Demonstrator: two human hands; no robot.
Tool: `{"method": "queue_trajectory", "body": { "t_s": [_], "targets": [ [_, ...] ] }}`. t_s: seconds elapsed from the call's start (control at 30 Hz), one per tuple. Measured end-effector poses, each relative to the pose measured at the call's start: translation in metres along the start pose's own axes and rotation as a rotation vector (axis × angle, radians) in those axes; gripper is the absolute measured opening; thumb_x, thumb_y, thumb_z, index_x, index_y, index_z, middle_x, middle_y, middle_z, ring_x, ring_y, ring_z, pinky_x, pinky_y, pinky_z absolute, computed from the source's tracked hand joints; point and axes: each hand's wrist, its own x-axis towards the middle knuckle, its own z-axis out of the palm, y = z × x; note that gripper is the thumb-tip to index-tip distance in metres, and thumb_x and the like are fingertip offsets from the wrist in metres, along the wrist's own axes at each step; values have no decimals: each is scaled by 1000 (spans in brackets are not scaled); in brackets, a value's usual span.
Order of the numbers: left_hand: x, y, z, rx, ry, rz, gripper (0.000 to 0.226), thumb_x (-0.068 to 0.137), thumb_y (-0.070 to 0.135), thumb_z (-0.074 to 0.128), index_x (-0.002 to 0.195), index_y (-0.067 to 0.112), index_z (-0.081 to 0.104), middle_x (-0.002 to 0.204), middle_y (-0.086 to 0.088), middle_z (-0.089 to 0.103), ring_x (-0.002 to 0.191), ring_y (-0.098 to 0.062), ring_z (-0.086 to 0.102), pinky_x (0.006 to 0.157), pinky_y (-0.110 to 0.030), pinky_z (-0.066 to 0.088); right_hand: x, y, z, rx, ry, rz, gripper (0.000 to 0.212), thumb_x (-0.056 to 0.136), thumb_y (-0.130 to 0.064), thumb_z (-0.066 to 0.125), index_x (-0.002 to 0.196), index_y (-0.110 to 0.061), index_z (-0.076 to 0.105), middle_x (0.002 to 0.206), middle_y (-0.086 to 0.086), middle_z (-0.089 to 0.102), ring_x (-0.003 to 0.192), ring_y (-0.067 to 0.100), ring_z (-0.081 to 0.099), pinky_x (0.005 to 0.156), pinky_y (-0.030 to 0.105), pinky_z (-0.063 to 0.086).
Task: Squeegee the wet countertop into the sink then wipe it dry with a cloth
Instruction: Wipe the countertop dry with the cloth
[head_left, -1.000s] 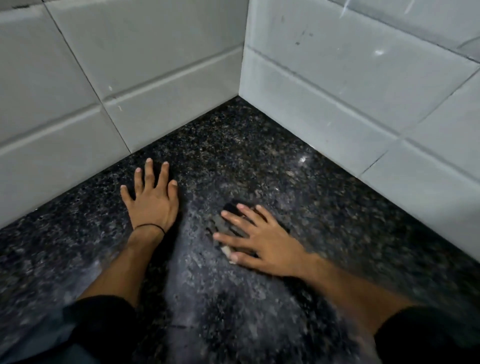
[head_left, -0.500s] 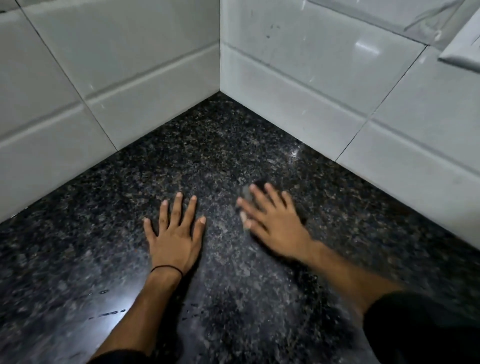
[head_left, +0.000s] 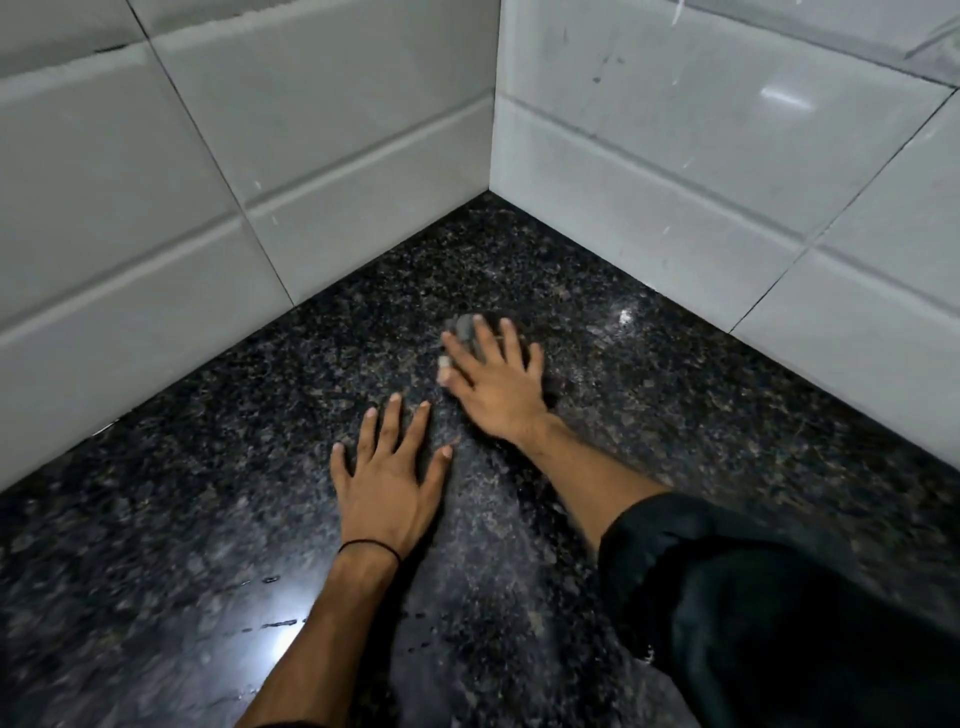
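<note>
A dark speckled granite countertop (head_left: 675, 415) runs into a tiled corner. My right hand (head_left: 498, 384) lies flat with spread, straight fingers on a small grey cloth (head_left: 464, 325), pressing it onto the stone; only the cloth's far edge shows past the fingertips. My left hand (head_left: 387, 483) rests flat on the counter with its fingers spread, just left of and nearer than the right hand, holding nothing. Small water drops glint on the stone near my left forearm. No squeegee or sink is in view.
White tiled walls (head_left: 311, 156) meet in a corner (head_left: 493, 192) behind the hands and bound the counter on the left and right. A bright light reflection (head_left: 270, 618) lies on the near counter.
My right hand has pushed the cloth farther toward the corner. My left hand has shifted right and closer to the right hand, still flat on the stone.
</note>
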Motion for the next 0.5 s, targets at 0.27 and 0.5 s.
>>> {"method": "queue_trajectory", "body": {
  "t_s": [0.27, 0.5],
  "targets": [
    [33, 15, -33, -63, 255, -59, 54, 100, 49, 33, 150, 29, 35, 164, 2, 18, 152, -21, 8, 120, -52, 13, 1, 30, -7, 54, 333, 232, 53, 105, -43, 17, 155, -27, 24, 163, 0, 18, 151, 23, 11, 121, 49, -2],
    [104, 86, 12, -147, 79, 54, 63, 100, 58, 24, 156, 32, 16, 166, 2, 7, 152, -25, 1, 121, -48, 3, 1, 55, 6, 158, 332, 263, 52, 104, -45, 17, 151, -32, 36, 162, -9, 21, 151, 13, 9, 123, 41, 0]
  ]
}}
